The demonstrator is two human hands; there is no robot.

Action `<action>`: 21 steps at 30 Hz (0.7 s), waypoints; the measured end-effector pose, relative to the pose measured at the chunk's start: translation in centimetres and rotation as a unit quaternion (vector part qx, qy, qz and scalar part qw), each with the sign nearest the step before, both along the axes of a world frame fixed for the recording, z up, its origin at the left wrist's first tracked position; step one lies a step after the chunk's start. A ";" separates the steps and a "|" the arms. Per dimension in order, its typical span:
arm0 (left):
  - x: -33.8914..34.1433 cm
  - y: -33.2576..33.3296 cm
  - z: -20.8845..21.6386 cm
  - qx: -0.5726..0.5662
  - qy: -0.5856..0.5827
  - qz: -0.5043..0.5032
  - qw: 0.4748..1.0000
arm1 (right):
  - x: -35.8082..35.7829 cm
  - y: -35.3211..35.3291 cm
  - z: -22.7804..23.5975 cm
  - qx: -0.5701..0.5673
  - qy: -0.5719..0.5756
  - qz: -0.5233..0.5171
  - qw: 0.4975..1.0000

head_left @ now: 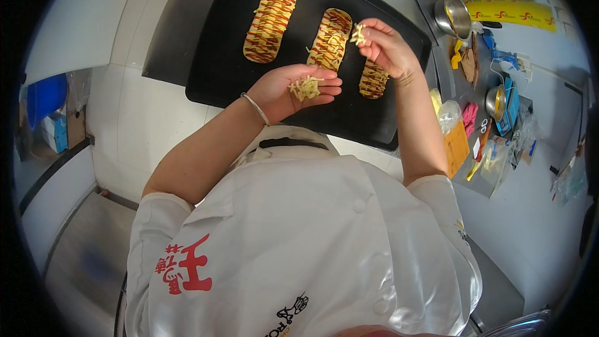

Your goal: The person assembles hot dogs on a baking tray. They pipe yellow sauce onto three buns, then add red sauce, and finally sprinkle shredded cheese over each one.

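Observation:
My left hand (pixel 277 93) is turned palm up near the tray's front edge, cupping a small heap of pale yellow shredded cheese (pixel 304 88). Above the tray, my right hand (pixel 393 50) pinches a few more shreds (pixel 357 35) between thumb and fingers. Three long flat breads lie on the black baking tray (pixel 218 37), striped with dark red sauce. The left bread (pixel 269 25) is fully visible. The middle bread (pixel 331 31) has loose shreds on and beside it, its near end close to my left fingers. My right hand partly covers the right bread (pixel 373 81).
To the right, a steel counter holds a metal bowl (pixel 453 15), a yellow roll (pixel 511 14), a smaller bowl (pixel 495 102) beside a blue scale (pixel 508 107), and a wooden board (pixel 457 148). A shelf with a blue container (pixel 47 100) stands at the left.

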State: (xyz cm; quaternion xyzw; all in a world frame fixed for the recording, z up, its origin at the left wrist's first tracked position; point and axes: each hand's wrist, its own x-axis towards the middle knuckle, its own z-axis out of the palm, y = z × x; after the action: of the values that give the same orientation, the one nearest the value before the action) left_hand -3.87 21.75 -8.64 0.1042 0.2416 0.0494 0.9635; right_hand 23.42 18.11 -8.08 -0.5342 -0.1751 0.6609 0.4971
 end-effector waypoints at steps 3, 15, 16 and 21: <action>-0.8 -0.2 -0.8 -0.015 0.019 0.013 1.000 | 2.1 1.7 -1.6 -0.035 -0.101 0.001 0.994; -4.9 -1.0 -1.4 -0.076 0.074 0.086 0.991 | 3.4 5.4 -6.8 -0.064 -0.453 0.094 0.884; -4.8 -1.0 -1.3 -0.069 0.070 0.090 0.991 | 3.5 5.5 -7.0 -0.058 -0.457 0.094 0.882; -4.8 -1.0 -1.5 -0.072 0.048 0.091 0.992 | 3.1 6.3 -6.2 -0.041 -0.549 0.126 0.825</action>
State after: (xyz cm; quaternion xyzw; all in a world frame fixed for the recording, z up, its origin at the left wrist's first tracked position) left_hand -8.65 20.72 -10.14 0.0147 0.2989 0.1148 0.9472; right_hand 26.50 24.40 -14.30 -0.8022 -0.4577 0.3216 0.2087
